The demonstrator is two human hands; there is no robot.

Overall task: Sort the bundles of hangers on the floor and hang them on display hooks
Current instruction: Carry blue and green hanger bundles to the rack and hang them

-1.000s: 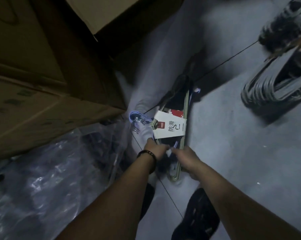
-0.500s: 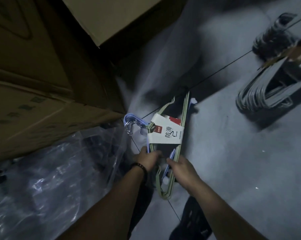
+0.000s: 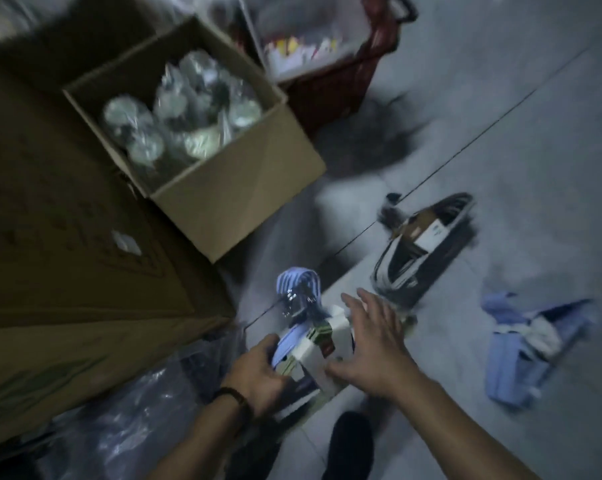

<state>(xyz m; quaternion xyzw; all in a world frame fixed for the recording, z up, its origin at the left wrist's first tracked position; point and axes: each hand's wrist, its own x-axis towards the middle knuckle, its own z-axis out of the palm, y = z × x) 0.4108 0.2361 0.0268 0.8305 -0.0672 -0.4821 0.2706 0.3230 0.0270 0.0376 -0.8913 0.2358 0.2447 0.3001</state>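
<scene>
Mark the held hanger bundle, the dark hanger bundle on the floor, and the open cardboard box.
held hanger bundle [image 3: 315, 363], head view, on its white paper sleeve.
dark hanger bundle [image 3: 433, 234], head view, on the pale label near its middle.
open cardboard box [image 3: 237, 206], head view, on its front outer wall.

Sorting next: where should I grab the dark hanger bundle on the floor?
Probably best: grip the dark hanger bundle around its banded middle, coming from above with the right hand. It lies flat, and the hangers are held together there.
</scene>
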